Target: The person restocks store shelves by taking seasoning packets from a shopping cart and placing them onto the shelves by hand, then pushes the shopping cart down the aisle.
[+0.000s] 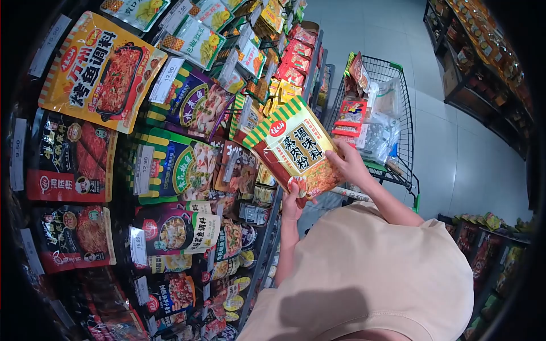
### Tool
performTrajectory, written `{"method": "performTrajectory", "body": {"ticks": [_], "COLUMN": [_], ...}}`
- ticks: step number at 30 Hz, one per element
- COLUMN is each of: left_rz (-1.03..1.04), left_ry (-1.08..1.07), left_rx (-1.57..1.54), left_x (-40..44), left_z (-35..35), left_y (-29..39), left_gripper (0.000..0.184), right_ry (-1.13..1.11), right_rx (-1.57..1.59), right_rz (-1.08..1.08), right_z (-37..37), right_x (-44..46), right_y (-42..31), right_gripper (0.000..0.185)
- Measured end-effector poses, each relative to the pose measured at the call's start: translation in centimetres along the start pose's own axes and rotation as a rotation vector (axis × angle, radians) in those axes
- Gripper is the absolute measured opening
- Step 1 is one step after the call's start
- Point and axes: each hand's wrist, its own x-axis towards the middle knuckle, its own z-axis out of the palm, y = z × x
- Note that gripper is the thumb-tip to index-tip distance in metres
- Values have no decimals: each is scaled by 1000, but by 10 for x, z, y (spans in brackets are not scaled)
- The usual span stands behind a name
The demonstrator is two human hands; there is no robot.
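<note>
Supermarket aisle, seen from the head. Both hands on one packet: a red-and-yellow seasoning packet [302, 156], green-and-yellow striped along its top edge, dark characters in a pale panel on the front. Packet is held up in front of the body, tilted, printed face toward the viewer, between the display rack and the cart.

Left hand [290, 208] pinches the lower corner, thumb on the front near a small round picture. Right hand [348, 165] grips the right-hand edge, fingers bent over the border. How the rest of each grip sits behind the packet is mostly hidden; fingers there probably brace the back, though I cannot be sure.

Beyond the right hand: black wire shopping cart [410, 122] with green corners. Inside, red packets [351, 112] and clear plastic bags [382, 136].

Left side: display rack with rows of hanging pouches. Nearest, an orange-yellow pouch [102, 71]; beside it a purple packet [199, 108], with a green packet [185, 165] below. White price tags [144, 169] in front of several.

Beige shirt [369, 267] fills the lower part of the view. Pale tiled floor [452, 131] at right, another stocked shelf [483, 68] past it.
</note>
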Motion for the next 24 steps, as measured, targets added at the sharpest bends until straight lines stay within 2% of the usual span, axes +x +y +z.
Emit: {"method": "performTrajectory", "body": {"ticks": [2, 4, 8, 12, 14, 19, 24], "left_rz": [-20, -36, -112, -82, -80, -86, -73], "left_ry": [8, 52, 126, 247, 236, 235, 271], "left_rx": [14, 43, 80, 86, 92, 109, 130], "left_x": [-3, -9, -22, -31, -32, -34, -39], "left_z": [-7, -7, -23, -22, -23, -24, -26], "left_y": [-3, -4, -13, -17, -13, -3, -7], "left_gripper": [54, 53, 54, 51, 50, 48, 47], "right_ry": [-15, -63, -75, -137, -164, -234, -226], "right_rx": [43, -42, -32, 33, 89, -7, 46], "right_rz": [21, 148, 159, 233, 236, 251, 292], "right_z": [2, 3, 14, 20, 22, 26, 28], "right_x": [2, -1, -8, -11, -11, -10, -18], "right_y": [15, 26, 60, 69, 76, 78, 59], "right_gripper": [36, 32, 32, 30, 29, 31, 36]}}
